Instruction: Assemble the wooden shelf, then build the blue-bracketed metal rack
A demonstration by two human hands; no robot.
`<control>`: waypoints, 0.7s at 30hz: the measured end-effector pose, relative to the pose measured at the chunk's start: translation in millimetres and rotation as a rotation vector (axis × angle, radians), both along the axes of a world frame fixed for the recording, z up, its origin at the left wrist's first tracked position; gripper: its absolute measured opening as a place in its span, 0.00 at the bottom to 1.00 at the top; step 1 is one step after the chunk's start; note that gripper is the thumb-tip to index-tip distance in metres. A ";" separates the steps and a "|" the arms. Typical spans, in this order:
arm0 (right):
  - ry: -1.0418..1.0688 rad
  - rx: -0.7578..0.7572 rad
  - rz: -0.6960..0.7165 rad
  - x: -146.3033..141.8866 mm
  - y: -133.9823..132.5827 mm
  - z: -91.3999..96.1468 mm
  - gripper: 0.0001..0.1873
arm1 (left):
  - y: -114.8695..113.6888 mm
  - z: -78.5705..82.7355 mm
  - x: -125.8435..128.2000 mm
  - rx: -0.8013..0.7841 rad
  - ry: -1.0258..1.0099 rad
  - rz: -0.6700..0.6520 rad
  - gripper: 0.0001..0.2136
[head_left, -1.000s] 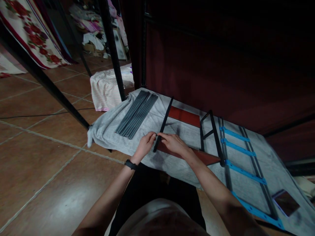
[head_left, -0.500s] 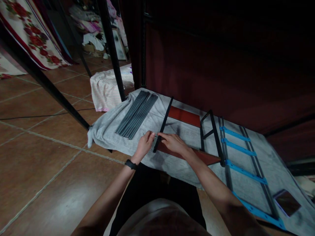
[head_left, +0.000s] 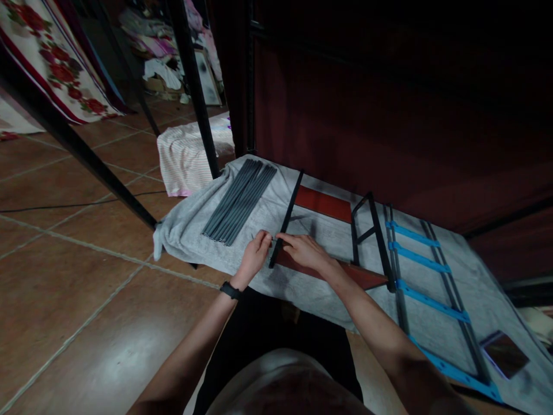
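Observation:
My left hand is closed in a pinch beside the near end of a black metal bar. A thin, small piece shows at its fingertips, too small to name. My right hand has its index fingertip on the same bar, with the thumb close below and the other fingers curled. The bar crosses the ends of two reddish-brown panels, the far panel and the near panel. A black bracket frame stands upright at their right end.
Left of the bar lies a bundle of grey tubes. To the right is a rack of dark tubes with blue crosspieces, then a phone. Everything rests on a grey cloth. Black posts rise at the left.
Both hands stay at the bar's near end with almost no movement. The view has shifted very slightly.

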State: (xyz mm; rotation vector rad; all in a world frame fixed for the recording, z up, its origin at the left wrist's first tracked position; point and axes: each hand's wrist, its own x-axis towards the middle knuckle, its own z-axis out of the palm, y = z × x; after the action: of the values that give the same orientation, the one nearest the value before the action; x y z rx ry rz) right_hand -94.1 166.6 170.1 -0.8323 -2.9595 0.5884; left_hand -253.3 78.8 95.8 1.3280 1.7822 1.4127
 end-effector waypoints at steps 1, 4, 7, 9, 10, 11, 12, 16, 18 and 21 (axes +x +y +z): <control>-0.007 -0.003 0.000 -0.1 -0.2 0.6 0.26 | 0.2 -0.6 0.5 0.002 0.009 -0.010 0.17; -0.017 -0.001 -0.002 -0.4 -0.2 1.3 0.27 | 3.5 -1.1 0.5 -0.042 0.080 0.004 0.19; -0.018 0.008 -0.006 -0.4 0.2 0.3 0.27 | 6.1 0.5 -0.8 -0.110 0.081 0.009 0.24; -0.015 0.005 -0.004 0.0 0.5 -0.7 0.27 | 5.3 0.8 -0.7 -0.108 0.044 0.032 0.25; -0.010 0.002 -0.003 0.2 0.7 -1.0 0.27 | 4.5 0.4 -0.3 -0.093 0.019 0.051 0.25; -0.005 -0.001 0.000 0.4 0.8 -1.3 0.27 | 3.6 -0.3 0.2 -0.070 -0.007 0.063 0.23; -0.001 -0.003 0.003 0.6 0.9 -1.5 0.27 | 3.0 -1.4 0.8 -0.043 -0.029 0.063 0.21; -0.012 -0.003 0.003 0.6 0.9 -1.0 0.28 | 5.5 -5.3 -0.1 0.034 -0.042 0.023 0.17; -0.014 0.002 -0.001 0.4 0.7 -0.6 0.28 | 8.4 -5.5 -2.2 0.011 -0.037 0.026 0.18; -0.004 0.009 -0.005 0.1 0.0 0.4 0.27 | 10.2 -4.2 -4.4 -0.050 -0.044 0.013 0.22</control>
State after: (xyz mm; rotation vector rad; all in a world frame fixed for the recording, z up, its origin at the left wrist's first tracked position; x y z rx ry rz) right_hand -93.9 166.6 170.5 -0.8415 -2.9601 0.5740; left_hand -257.7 89.0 91.6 1.2527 1.7886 1.3848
